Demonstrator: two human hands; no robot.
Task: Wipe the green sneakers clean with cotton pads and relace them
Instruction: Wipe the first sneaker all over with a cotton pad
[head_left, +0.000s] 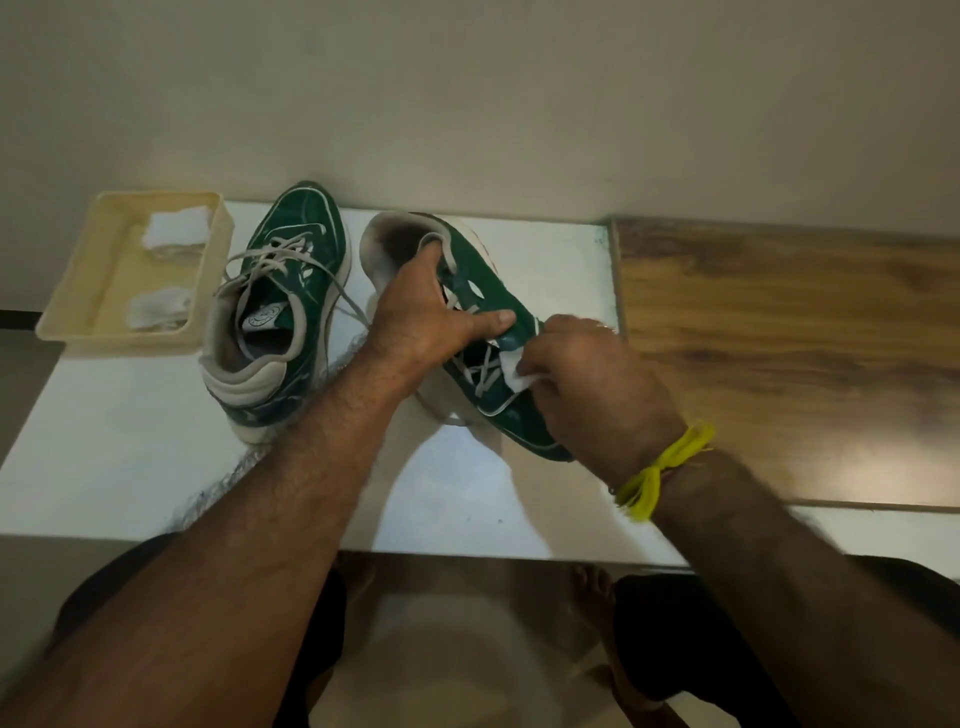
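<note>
Sneakers sit on the white table (130, 457) as I watch through the head camera, and I take the cream tray (78, 291) at the table's far left corner as my landmark. Inside the tray I see a white cotton pad (176, 228) at its far end and a second, crumpled pad (158, 306) toward its near end; the bare tray floor lies between them, and I cannot tell whether it holds liquid.

Just beside the tray, to its right, the first green sneaker (291, 291) stands upright on its sole, heel toward the person, with its pale laces (270, 260) loose and spilling over both sides.

Further right of the tray, the second green sneaker (493, 322) is tilted up off the table, its opening turned toward the far wall and its toe toward the person. My view shows the left hand (431, 312) gripping it, fingers curled into the collar and thumb stretched along the laced tongue. The right hand (597, 374) pinches a small white pad (517, 371) against the sneaker's side beside the laces, fingers curled round it. A yellow thread band (660, 467) is tied at the right wrist.

Well to the right of the tray, past the sneakers, a wood-grain surface (779, 338) meets the white table's edge.
</note>
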